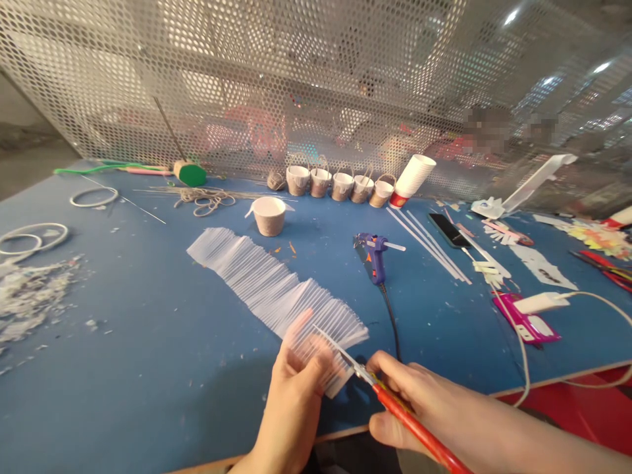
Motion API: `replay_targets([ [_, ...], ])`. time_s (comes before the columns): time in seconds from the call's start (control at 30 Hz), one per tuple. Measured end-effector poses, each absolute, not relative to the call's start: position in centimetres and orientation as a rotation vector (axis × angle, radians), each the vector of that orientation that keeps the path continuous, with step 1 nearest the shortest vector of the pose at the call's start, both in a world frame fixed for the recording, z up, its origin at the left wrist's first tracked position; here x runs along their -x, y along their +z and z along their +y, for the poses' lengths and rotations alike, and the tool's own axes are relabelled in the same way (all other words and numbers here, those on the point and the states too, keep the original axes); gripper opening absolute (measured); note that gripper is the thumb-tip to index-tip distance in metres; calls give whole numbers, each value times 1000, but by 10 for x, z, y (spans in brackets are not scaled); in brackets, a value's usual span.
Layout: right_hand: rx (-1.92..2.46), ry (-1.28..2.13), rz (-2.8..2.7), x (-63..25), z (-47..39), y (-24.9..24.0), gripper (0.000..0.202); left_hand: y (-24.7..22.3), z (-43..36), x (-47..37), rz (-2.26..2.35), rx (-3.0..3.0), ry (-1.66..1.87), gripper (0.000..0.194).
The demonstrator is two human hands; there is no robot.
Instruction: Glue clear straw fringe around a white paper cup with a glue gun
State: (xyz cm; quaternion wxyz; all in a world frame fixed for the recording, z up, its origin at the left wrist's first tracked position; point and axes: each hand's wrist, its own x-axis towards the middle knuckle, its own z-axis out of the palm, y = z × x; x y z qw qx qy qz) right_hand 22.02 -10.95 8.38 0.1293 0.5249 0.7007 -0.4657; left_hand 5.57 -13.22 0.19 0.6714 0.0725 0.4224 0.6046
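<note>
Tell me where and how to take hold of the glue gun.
Best grip the glue gun by its handle, probably from the near side: the handle points toward the wearer, while the white stick juts right.

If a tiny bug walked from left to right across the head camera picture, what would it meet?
White shredded scraps → green-faced block → left hand → glue gun → phone → pink packet → red-handled tool.

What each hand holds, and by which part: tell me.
The left hand holds the pleated white sheet near its closer end, between thumb and fingers; the right hand holds the scissors by the red handle.
</note>
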Motion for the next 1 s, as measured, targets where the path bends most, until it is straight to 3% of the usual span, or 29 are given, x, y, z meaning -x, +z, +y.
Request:
replay_targets([
  [0.47,-1642,-1341,2064,-222,-117,75,29,-6,-133,-54,902,-221,1341,65],
  [1.0,-1610,-1416,2010,-225,-117,78,42,-11,-135,-55,921,-240,1344,69],
])
